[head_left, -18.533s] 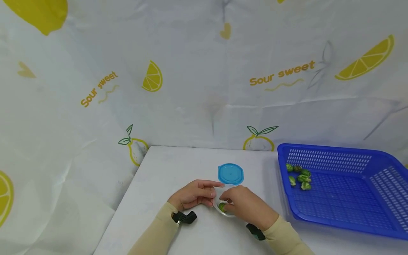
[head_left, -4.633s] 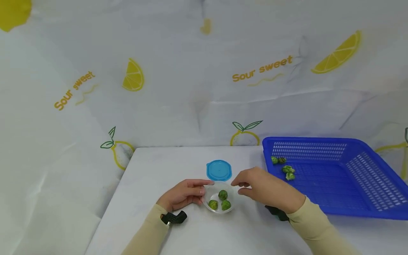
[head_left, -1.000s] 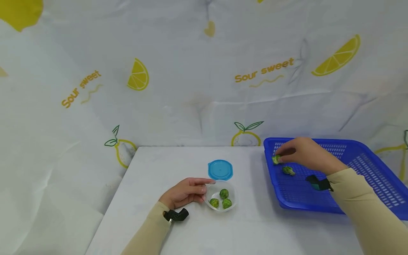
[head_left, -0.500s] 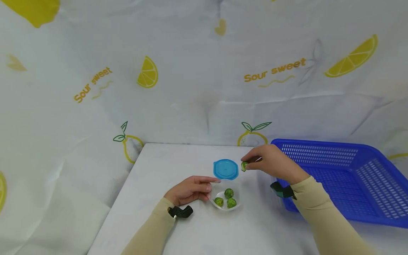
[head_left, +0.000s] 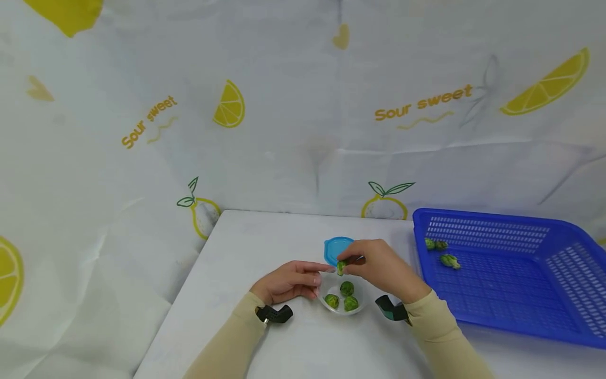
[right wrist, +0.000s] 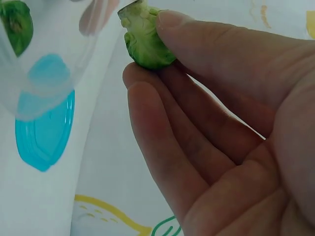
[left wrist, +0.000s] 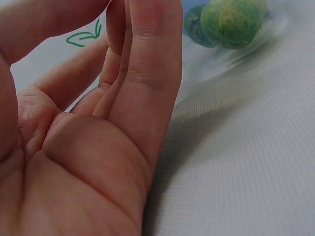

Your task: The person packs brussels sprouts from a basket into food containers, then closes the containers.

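Observation:
My right hand pinches a Brussels sprout between thumb and fingertips, above the far part of a clear plastic bowl. The sprout's pale cut stem shows in the right wrist view. Inside the bowl sit three green sprouts. My left hand holds the bowl at its left side, index finger along the far rim and thumb at the edge. Sprouts show through the bowl's wall beyond the left fingers in the left wrist view.
A blue lid lies on the white table just behind the bowl, partly covered by my right hand. On the right stands a blue mesh basket with a few sprouts at its left end. A lemon-print sheet hangs behind.
My right hand took a sprout from the basket and carried it left, past the lid to above the bowl. Earlier the bowl gained sprouts as the basket lost some. My left hand stays on the bowl.

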